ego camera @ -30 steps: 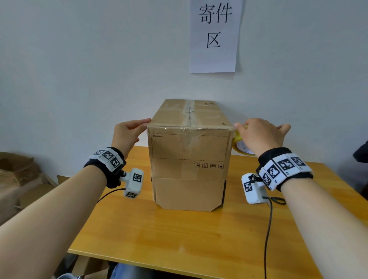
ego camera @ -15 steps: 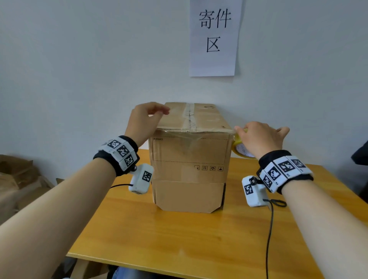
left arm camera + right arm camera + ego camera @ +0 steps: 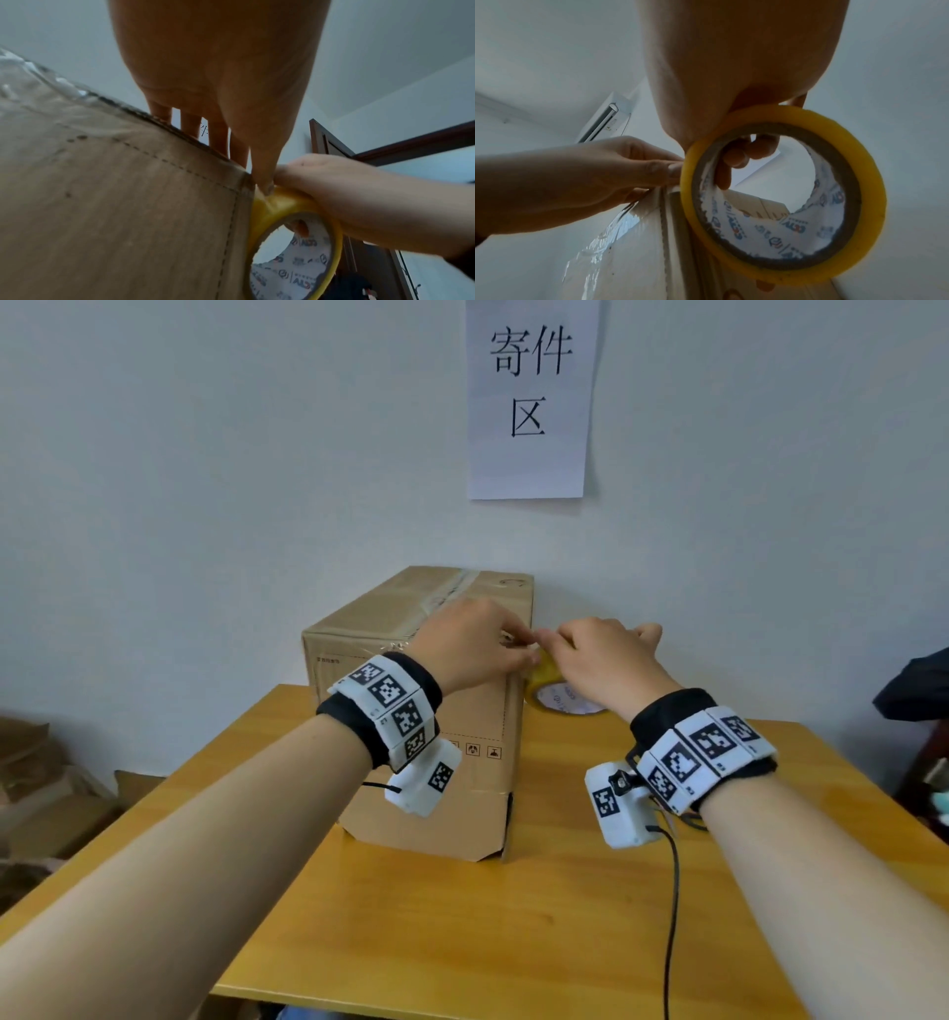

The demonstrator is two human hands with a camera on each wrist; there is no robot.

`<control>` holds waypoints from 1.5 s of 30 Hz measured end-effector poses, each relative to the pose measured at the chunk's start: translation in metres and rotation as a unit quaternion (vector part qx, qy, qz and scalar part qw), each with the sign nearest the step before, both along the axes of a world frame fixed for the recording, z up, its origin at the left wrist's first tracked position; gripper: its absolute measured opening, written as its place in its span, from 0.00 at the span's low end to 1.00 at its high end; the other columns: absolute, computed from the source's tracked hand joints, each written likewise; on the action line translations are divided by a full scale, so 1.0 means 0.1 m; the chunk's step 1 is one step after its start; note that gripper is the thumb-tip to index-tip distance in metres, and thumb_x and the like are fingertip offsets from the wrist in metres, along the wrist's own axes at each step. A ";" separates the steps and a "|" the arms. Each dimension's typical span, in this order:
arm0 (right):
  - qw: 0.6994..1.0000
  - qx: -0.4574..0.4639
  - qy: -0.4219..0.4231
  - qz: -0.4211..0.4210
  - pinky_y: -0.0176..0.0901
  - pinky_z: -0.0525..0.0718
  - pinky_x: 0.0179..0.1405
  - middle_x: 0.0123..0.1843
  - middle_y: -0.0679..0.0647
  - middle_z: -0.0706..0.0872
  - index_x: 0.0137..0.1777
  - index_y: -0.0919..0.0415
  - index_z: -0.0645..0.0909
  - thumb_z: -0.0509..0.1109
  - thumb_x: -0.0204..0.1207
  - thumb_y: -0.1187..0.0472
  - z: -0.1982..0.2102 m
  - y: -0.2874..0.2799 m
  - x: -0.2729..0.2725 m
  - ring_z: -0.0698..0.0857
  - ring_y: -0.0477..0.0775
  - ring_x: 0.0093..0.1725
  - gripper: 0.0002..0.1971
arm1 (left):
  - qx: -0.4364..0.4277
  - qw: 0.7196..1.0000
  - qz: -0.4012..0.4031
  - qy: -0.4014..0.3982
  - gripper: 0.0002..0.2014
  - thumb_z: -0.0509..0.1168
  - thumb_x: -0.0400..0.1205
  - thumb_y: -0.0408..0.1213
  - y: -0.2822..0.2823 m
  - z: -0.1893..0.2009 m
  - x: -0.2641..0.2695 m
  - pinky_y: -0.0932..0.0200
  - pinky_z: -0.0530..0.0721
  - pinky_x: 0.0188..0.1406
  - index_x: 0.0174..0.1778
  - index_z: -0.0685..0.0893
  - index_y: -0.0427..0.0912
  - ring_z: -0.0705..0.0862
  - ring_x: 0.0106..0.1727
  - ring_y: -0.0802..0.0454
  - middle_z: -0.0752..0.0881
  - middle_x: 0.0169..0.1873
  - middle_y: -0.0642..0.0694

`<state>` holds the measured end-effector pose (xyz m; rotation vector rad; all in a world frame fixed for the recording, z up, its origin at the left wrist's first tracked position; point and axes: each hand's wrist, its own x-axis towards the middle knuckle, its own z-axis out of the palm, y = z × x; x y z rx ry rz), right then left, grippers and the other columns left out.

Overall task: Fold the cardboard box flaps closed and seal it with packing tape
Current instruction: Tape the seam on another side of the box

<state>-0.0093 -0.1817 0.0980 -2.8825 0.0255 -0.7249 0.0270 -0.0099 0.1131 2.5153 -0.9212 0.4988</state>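
At the far left, crumpled brown cardboard scraps [image 3: 31, 778] lie low beside the wooden table [image 3: 462, 916], whose left edge runs diagonally toward the wall; bare tabletop lies open in front of the box and to its right. The cardboard box [image 3: 411, 629] stands upright near the table's back edge, close to the wall, flaps folded shut, with clear tape along its top seam and a wrinkled strip over the front top edge. The left hand [image 3: 467, 649] reaches across the box's top right front corner: four fingers lie over the top edge, and the thumb [image 3: 262, 178] presses down at the corner against the tape where it leaves the roll. Whether it pinches the tape cannot be told. Just right of the box's right face, touching or nearly so, the yellow tape roll [image 3: 552, 693] is clamped in the right hand [image 3: 606, 660], fingers curled through its core [image 3: 739, 156] and palm over the outer rim. Above, a paper sign [image 3: 529, 397] hangs on the wall.
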 end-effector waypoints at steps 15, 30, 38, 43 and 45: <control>0.988 0.112 -0.040 0.103 0.53 0.66 0.54 0.25 0.55 0.86 0.34 0.62 0.86 0.69 0.71 0.28 0.04 -0.32 -0.15 0.82 0.49 0.39 0.33 | -0.065 0.997 0.029 0.009 0.12 0.71 0.76 0.59 -0.05 -0.07 0.05 0.62 0.82 0.44 0.47 0.92 0.58 0.85 0.46 0.63 0.87 0.39 0.63; 0.998 0.011 -0.053 0.006 0.55 0.65 0.50 0.26 0.48 0.83 0.30 0.54 0.85 0.61 0.65 0.17 -0.01 -0.33 0.06 0.79 0.50 0.37 0.37 | -0.065 0.995 0.060 -0.046 0.17 0.67 0.76 0.63 -0.08 -0.17 0.00 0.56 0.87 0.50 0.50 0.92 0.57 0.87 0.49 0.60 0.91 0.44 0.60; 0.999 -0.006 -0.036 0.021 0.52 0.59 0.46 0.27 0.49 0.84 0.35 0.55 0.85 0.57 0.68 0.18 -0.03 -0.24 0.14 0.81 0.53 0.40 0.38 | -0.001 0.984 0.124 -0.124 0.13 0.67 0.77 0.59 -0.21 -0.13 -0.06 0.59 0.81 0.42 0.47 0.90 0.56 0.87 0.49 0.53 0.91 0.44 0.57; 0.996 0.051 0.016 0.066 0.51 0.62 0.50 0.35 0.51 0.87 0.42 0.54 0.86 0.62 0.77 0.29 -0.07 -0.34 0.04 0.74 0.50 0.47 0.27 | 0.025 0.975 0.157 -0.153 0.12 0.64 0.76 0.55 -0.28 -0.13 -0.07 0.59 0.77 0.39 0.47 0.87 0.55 0.86 0.46 0.51 0.88 0.44 0.56; 0.992 0.087 0.030 0.081 0.52 0.66 0.53 0.38 0.51 0.86 0.44 0.50 0.85 0.64 0.76 0.30 -0.08 -0.40 0.00 0.70 0.55 0.51 0.23 | 0.027 0.974 0.168 -0.152 0.11 0.64 0.75 0.53 -0.31 -0.14 -0.08 0.58 0.78 0.39 0.45 0.86 0.54 0.85 0.44 0.51 0.87 0.43 0.55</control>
